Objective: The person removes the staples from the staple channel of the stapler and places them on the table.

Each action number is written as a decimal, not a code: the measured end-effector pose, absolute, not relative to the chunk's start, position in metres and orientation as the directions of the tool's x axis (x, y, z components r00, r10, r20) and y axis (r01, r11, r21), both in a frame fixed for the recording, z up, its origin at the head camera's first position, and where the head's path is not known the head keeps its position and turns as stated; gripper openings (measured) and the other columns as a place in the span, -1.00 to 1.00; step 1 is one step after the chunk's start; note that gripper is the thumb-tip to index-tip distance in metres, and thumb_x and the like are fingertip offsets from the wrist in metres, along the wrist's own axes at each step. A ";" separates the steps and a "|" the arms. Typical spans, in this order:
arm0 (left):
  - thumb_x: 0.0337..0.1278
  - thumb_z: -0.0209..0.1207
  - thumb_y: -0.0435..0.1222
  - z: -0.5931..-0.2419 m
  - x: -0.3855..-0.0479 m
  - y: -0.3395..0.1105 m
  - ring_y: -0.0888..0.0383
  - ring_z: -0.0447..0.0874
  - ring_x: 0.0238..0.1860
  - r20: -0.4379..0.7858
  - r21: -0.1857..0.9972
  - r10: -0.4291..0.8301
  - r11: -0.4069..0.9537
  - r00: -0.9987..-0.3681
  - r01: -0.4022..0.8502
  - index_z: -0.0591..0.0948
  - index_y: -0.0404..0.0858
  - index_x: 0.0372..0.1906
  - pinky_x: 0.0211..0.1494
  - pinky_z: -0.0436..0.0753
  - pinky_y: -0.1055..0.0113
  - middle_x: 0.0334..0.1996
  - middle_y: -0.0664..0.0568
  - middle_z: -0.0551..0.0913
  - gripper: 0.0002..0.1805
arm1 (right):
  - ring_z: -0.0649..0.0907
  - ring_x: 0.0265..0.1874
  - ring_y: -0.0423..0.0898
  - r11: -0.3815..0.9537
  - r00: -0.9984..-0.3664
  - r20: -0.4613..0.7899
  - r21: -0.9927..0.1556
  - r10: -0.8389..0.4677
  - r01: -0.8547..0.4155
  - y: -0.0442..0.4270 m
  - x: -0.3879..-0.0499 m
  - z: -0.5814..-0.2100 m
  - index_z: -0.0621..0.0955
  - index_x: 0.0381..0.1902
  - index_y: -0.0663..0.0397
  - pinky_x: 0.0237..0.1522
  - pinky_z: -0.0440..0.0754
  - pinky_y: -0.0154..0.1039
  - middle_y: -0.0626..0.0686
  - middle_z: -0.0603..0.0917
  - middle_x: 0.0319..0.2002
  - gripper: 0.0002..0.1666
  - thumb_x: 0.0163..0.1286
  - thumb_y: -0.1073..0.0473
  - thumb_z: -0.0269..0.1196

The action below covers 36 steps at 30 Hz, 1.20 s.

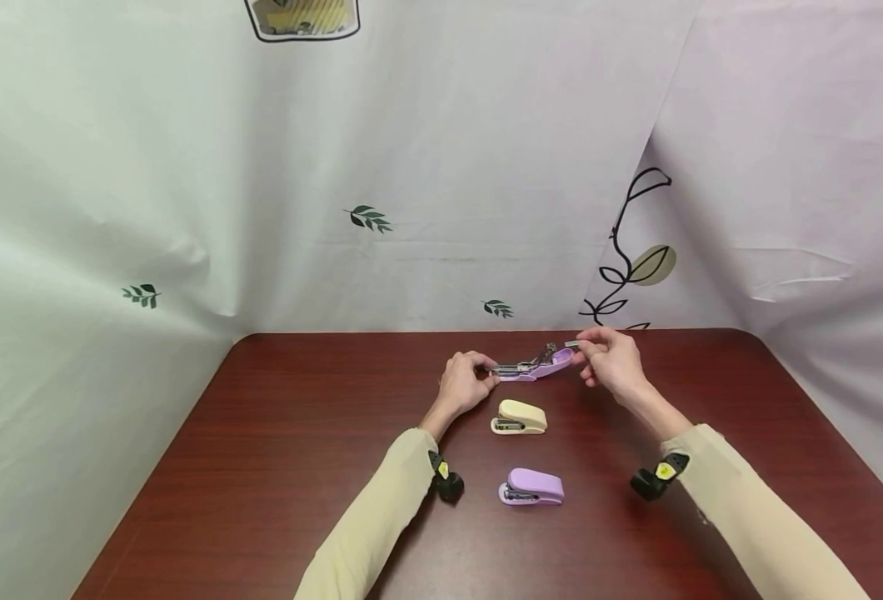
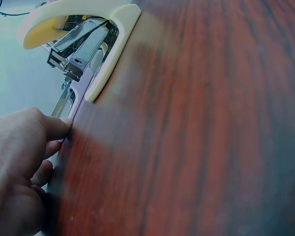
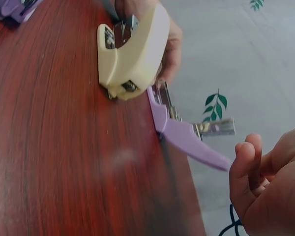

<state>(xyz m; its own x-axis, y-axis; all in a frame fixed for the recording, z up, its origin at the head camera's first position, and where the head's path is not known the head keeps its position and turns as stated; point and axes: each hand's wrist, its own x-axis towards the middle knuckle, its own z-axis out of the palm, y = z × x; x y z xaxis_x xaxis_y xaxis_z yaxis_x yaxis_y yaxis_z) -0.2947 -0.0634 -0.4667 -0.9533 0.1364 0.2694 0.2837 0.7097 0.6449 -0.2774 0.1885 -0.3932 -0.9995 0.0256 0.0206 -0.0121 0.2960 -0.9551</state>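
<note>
Three staplers are on the brown wooden table [image 1: 299, 467]: two lilac, one cream. The opened lilac stapler [image 1: 550, 363] is just above and right of the frame's centre bottom half, near the table's far edge, its lilac cover folded back to the right and its metal magazine [image 1: 515, 367] exposed; whether staples lie inside I cannot tell. The left hand [image 1: 464, 383] pinches this stapler's left end between thumb and fingers. The right hand [image 1: 612, 362], by the cover's raised end, pinches one small grey strip [image 1: 572, 343] between thumb and fingertips.

Below them, the cream stapler [image 1: 520, 414] stands closed at lower centre, and the closed lilac stapler [image 1: 533, 486] sits beneath it in the frame. Two black wrist cameras [image 1: 449, 485] show, one at each sleeve.

The left wrist view gives the gap under the cream stapler's top arm, with its silver magazine, at upper left. The right wrist view shows the cream stapler's back end and, centre right, a shiny metal piece [image 3: 217, 127] jutting above the folded cover; whether it is the strip is unclear.
</note>
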 end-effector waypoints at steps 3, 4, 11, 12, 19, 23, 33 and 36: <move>0.07 0.42 -0.21 -0.467 -0.295 -0.064 0.11 0.53 -0.12 0.270 0.644 0.138 0.710 -0.953 0.286 0.78 -0.06 -0.21 -0.22 0.49 0.13 -0.13 0.18 0.70 -0.84 | 0.54 -0.75 -0.21 0.290 -0.999 0.011 -0.957 0.045 0.003 0.193 -0.277 -0.396 0.47 0.11 0.48 -0.66 0.58 -0.31 0.17 0.71 -0.47 -0.70 0.52 0.35 0.09; 0.07 0.42 -0.21 -0.467 -0.294 -0.064 0.12 0.53 -0.12 0.271 0.643 0.138 0.711 -0.953 0.286 0.78 -0.06 -0.21 -0.22 0.49 0.13 -0.13 0.18 0.70 -0.84 | 0.54 -0.75 -0.21 0.287 -0.999 0.009 -0.958 0.048 0.005 0.195 -0.277 -0.397 0.46 0.11 0.48 -0.66 0.58 -0.31 0.17 0.71 -0.47 -0.70 0.52 0.35 0.09; 0.06 0.42 -0.21 -0.466 -0.295 -0.064 0.11 0.53 -0.13 0.275 0.641 0.139 0.711 -0.951 0.289 0.78 -0.07 -0.20 -0.22 0.50 0.14 -0.14 0.17 0.71 -0.83 | 0.55 -0.74 -0.21 0.291 -0.997 -0.014 -0.956 0.075 0.036 0.203 -0.278 -0.406 0.46 0.08 0.46 -0.65 0.58 -0.32 0.10 0.71 -0.49 -0.73 0.53 0.34 0.07; 0.06 0.42 -0.21 -0.466 -0.295 -0.064 0.11 0.53 -0.13 0.274 0.642 0.139 0.711 -0.952 0.289 0.78 -0.07 -0.20 -0.22 0.50 0.14 -0.14 0.17 0.71 -0.83 | 0.55 -0.73 -0.21 0.295 -0.997 -0.021 -0.954 0.077 0.043 0.205 -0.278 -0.407 0.45 0.09 0.45 -0.64 0.58 -0.32 0.10 0.71 -0.49 -0.72 0.53 0.34 0.07; 0.07 0.42 -0.21 -0.466 -0.295 -0.064 0.12 0.53 -0.14 0.270 0.640 0.136 0.714 -0.953 0.283 0.78 -0.07 -0.20 -0.22 0.50 0.16 -0.15 0.17 0.70 -0.83 | 0.55 -0.73 -0.22 0.298 -0.994 -0.080 -0.949 0.080 0.100 0.211 -0.280 -0.421 0.46 0.07 0.42 -0.65 0.57 -0.32 0.04 0.69 -0.53 -0.74 0.54 0.33 0.05; 0.06 0.42 -0.22 -0.466 -0.296 -0.064 0.11 0.54 -0.13 0.272 0.642 0.135 0.713 -0.953 0.284 0.78 -0.08 -0.20 -0.22 0.50 0.16 -0.16 0.16 0.71 -0.83 | 0.54 -0.74 -0.22 0.314 -0.993 -0.093 -0.943 0.077 0.113 0.211 -0.280 -0.427 0.47 0.05 0.41 -0.67 0.56 -0.32 0.01 0.68 -0.56 -0.76 0.53 0.34 0.06; 0.06 0.41 -0.21 -0.467 -0.296 -0.063 0.11 0.54 -0.11 0.270 0.639 0.137 0.715 -0.953 0.283 0.78 -0.06 -0.20 -0.21 0.50 0.14 -0.13 0.18 0.70 -0.84 | 0.50 -0.78 -0.22 0.430 -0.991 -0.107 -0.893 0.080 0.131 0.209 -0.279 -0.437 0.53 0.00 0.39 -0.73 0.49 -0.34 0.04 0.71 -0.54 -0.77 0.50 0.31 0.10; 0.07 0.41 -0.21 -0.467 -0.295 -0.063 0.10 0.54 -0.11 0.269 0.640 0.137 0.715 -0.953 0.283 0.78 -0.06 -0.20 -0.20 0.50 0.12 -0.12 0.17 0.70 -0.84 | 0.50 -0.78 -0.22 0.441 -0.991 -0.112 -0.887 0.076 0.134 0.209 -0.279 -0.439 0.55 -0.01 0.39 -0.74 0.48 -0.34 0.03 0.70 -0.56 -0.77 0.48 0.33 0.10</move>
